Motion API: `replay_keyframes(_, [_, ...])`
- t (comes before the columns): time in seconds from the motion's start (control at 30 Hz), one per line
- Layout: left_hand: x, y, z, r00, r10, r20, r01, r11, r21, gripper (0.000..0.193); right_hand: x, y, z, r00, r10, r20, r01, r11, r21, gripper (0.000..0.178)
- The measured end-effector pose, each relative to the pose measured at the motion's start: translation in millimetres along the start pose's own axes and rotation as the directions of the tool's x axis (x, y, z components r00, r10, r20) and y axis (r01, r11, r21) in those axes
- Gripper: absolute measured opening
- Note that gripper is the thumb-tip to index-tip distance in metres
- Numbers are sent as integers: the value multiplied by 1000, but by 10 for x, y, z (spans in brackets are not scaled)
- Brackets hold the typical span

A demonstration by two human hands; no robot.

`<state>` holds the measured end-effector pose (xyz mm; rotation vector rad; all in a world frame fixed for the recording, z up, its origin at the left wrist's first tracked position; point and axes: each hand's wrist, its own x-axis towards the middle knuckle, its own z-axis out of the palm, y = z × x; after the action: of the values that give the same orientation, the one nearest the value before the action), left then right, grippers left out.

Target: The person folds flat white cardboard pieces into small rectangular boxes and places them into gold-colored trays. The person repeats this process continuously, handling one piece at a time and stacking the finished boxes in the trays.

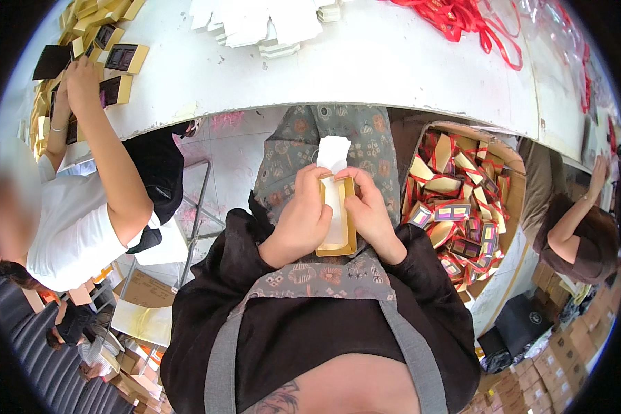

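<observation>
Over my lap I hold a small open gold box (337, 250), long and narrow, with a pale inside. My left hand (299, 215) grips its left side, fingers curled at the far end. Around the right side my right hand (370, 212) is closed, its thumb along the wall. A white paper piece (334, 152) sticks out past the box's far end, between the fingertips of both hands. Whether it lies inside the box or only against its end, I cannot tell.
Ahead stands a white table (366, 69) with white paper pieces (262, 24), red ribbons (452, 21) and gold boxes (124, 58). A cardboard carton (514, 186) of ribboned boxes is at my right. One person (83, 221) works at left, another (576, 234) sits at right.
</observation>
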<state>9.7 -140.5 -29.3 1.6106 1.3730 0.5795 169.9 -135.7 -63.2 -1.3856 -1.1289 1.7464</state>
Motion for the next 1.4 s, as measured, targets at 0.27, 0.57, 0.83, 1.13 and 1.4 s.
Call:
replay_keyframes(0.27, [0, 67, 11, 995, 66, 73, -72, 995, 70, 44, -167, -152, 84, 808, -544, -227, 405, 792, -456, 10])
replay_keyframes(0.57, [24, 143, 7, 994, -93, 62, 93, 996, 0, 44, -63, 14, 91, 932, -265, -248, 236, 961, -141, 28])
replay_keyframes(0.83, [-67, 32, -22, 989, -32, 143, 62, 974, -217, 38, -272, -89, 26, 980, -197, -4, 189, 931, 311, 16])
replay_keyframes(1.13, [10, 43, -228, 930, 151, 335, -69, 967, -245, 53, -197, -203, -155, 980, -87, 176, 117, 978, -170, 34])
replay_keyframes(1.4, [196, 181, -345, 945, 145, 293, -254, 889, 380, 19, -97, -559, -101, 943, -175, 284, 334, 482, -810, 25])
